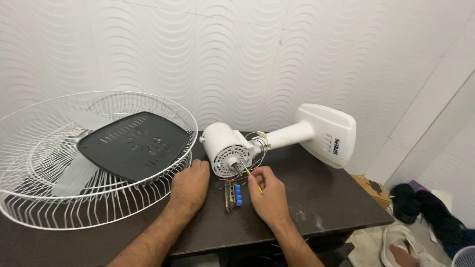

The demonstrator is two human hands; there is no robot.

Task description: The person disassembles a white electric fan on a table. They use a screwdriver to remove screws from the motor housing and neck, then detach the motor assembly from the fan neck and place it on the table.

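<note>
- The right hand (269,195), low in the middle of the frame, pinched a yellow wire (253,179) between thumb and forefinger, its fingers clenched on it just below the white fan motor (226,148), probably so the lead stayed taut and clear of the other wires.
- The left hand (190,185) lay flat on the dark counter (316,198) with its fingers released, grasping nothing, touching the rim of the wire guard (29,198), seemingly to brace.
- The motor lay on its side at centre frame, shaft toward the person, which left its wiring exposed.
- A switch block with blue buttons (234,194) lay between the hands.
- The white stand (329,136) reached toward the right of the frame.
- A black cover plate (133,146) rested inside the guard at left.
</note>
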